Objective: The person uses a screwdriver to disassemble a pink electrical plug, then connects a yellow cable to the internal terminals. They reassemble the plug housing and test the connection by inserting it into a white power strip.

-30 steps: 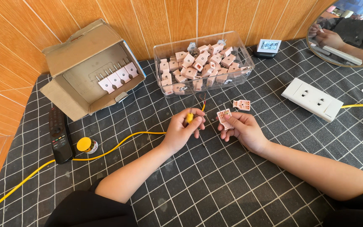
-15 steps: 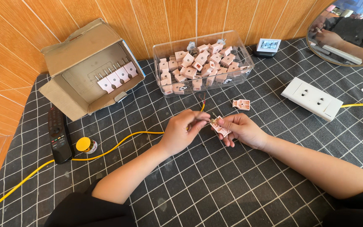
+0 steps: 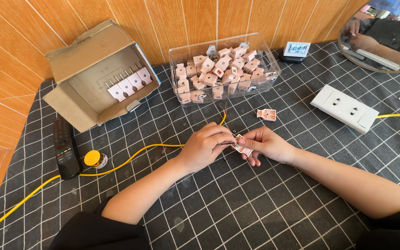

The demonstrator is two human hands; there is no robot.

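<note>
Near the middle of the desk [image 3: 255, 208], which wears a black cloth with a white grid, two hands meet over one small pink plug part [image 3: 242, 146]. Its holder is the right hand [image 3: 267, 144], fingers curled narrowly about it; the left hand [image 3: 207, 146] is pinched shut on a thin metal tool [image 3: 226, 143] whose tip touches the part. One yellow cable [image 3: 130, 155] runs from the desk's left edge to the hands, its bared end [image 3: 224, 111] sticking up just behind them. One more loose pink part [image 3: 266, 114] lies behind the right hand. Toward the back edge stands one clear tub [image 3: 274, 69] heaped with pink parts, too many to count. At the back left corner one cardboard box [image 3: 77, 92] lies open on its side with four pink parts [image 3: 129, 85] in a row inside. One black remote [image 3: 64, 147] and one yellow-capped little jar [image 3: 95, 159] sit near the left edge; one white socket strip [image 3: 346, 108] sits near the right edge.
</note>
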